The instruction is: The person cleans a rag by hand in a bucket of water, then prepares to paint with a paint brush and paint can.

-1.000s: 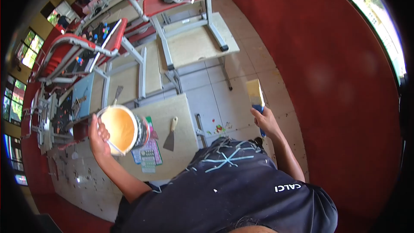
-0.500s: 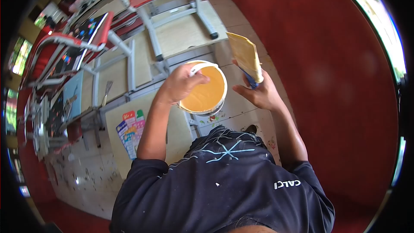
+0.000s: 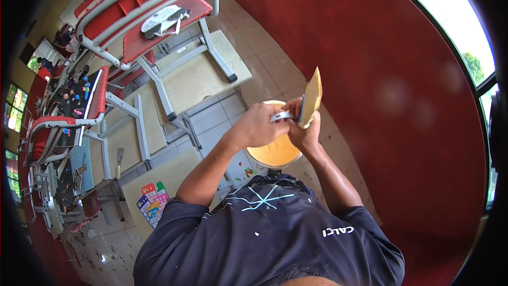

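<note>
My left hand (image 3: 260, 125) is closed on the white handle of a bucket (image 3: 275, 151) of orange-yellow paint, which hangs below it. My right hand (image 3: 305, 132) grips a flat tool (image 3: 313, 98) by its blue lower part. The tool's broad face is coated in yellow and points upward. Both hands are close together over the bucket, and their fingers meet near the handle. Part of the bucket's rim is hidden behind the hands.
Pale desks (image 3: 203, 79) stand on the left, with red chairs (image 3: 182, 10) on top of them. Colourful cards (image 3: 152, 201) and a scraper (image 3: 119, 161) lie on desks. A dark red wall (image 3: 381, 100) with windows runs along the right.
My hands have come together, the left moving right with the bucket and the right moving down and left. The tool is now turned more edge-on. The view has shifted.
</note>
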Demonstrator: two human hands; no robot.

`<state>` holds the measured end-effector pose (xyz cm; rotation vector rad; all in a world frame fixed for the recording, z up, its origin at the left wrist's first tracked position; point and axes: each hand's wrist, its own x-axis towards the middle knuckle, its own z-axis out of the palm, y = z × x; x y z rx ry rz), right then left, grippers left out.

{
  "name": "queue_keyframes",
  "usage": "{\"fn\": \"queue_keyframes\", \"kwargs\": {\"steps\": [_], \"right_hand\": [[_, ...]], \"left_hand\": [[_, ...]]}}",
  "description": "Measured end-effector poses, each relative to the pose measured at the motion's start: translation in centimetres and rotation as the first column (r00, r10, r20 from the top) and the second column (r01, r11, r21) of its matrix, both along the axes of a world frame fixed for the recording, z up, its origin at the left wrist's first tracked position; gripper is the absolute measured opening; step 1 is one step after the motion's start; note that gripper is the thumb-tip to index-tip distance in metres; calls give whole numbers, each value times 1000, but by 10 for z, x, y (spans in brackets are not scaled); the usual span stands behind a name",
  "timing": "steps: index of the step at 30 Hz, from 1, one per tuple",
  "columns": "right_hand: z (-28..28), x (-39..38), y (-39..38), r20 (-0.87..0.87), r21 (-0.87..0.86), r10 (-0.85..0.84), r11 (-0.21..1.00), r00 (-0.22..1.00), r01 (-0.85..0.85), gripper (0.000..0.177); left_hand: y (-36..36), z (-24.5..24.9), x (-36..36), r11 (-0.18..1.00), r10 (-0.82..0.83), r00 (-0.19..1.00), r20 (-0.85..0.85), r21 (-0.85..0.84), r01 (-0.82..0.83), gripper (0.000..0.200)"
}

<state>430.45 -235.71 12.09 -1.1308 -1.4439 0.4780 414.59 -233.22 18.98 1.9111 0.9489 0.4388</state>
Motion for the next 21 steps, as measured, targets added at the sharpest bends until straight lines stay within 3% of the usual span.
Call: {"fn": "queue_keyframes", "kwargs": {"steps": [1, 2, 4, 6, 7, 8, 9, 10, 11, 12, 14, 15, 16, 18, 20, 21], "right_hand": [[11, -4, 2, 64, 62, -50, 997, 997, 46, 27], [9, -7, 7, 24, 140, -42, 989, 999, 39, 30], [13, -11, 13, 23, 124, -19, 992, 1000, 16, 37], [0, -4, 25, -155, 2, 37, 999, 987, -37, 40], [8, 1, 31, -201, -6, 41, 999, 979, -43, 40], [19, 4, 35, -247, -16, 38, 999, 968, -43, 40], [25, 4, 43, -299, 58, -17, 998, 954, 36, 24], [40, 5, 44, -290, 16, -28, 999, 956, 34, 24], [49, 5, 50, -271, 54, -26, 998, 962, 42, 22], [57, 4, 57, -254, 76, -33, 996, 967, 54, 21], [80, -2, 70, -225, 93, -56, 993, 973, 78, 20], [92, -4, 74, -195, 48, -85, 994, 977, 96, 21], [102, -7, 78, -159, 3, -107, 994, 981, 109, 23], [113, -19, 89, -283, 106, -92, 986, 955, 126, 32], [129, -29, 93, -365, 76, -98, 988, 926, 134, 40], [131, -31, 98, -303, 79, -144, 981, 942, 176, 42]], "left_hand": [[4, 7, -2, 998, -3, 998, -69, -63, -1, 25], [9, 4, -9, 999, -31, 998, -57, -32, 29, 27], [21, -16, -34, 995, -97, 995, -39, 33, 98, 30], [25, -23, -81, 969, 75, 995, -61, 240, -58, 33], [31, -40, -121, 938, 279, 953, -118, 248, -243, 32], [35, -59, -169, 861, 470, 875, -114, 276, -427, 32], [31, -76, -223, 702, 712, 700, -52, 35, -711, 43], [19, -90, -287, 485, 874, 468, -127, 204, -850, 39], [4, -113, -368, 293, 954, 283, -95, 484, -825, 33], [-19, -112, -439, 163, 975, 223, -9, 713, -682, 30], [-50, -81, -551, -98, 993, -15, 113, 782, -616, 26], [-59, -68, -595, -252, 966, -196, 168, 781, -571, 24], [-64, -37, -600, -274, 945, -290, 154, 856, -439, 22], [-61, -22, -676, -343, 894, -393, 213, 890, -299, 21], [-52, -18, -716, -317, 907, -388, 163, 870, -377, 28], [-46, -18, -732, -310, 911, -388, 141, 855, -416, 32]]}}
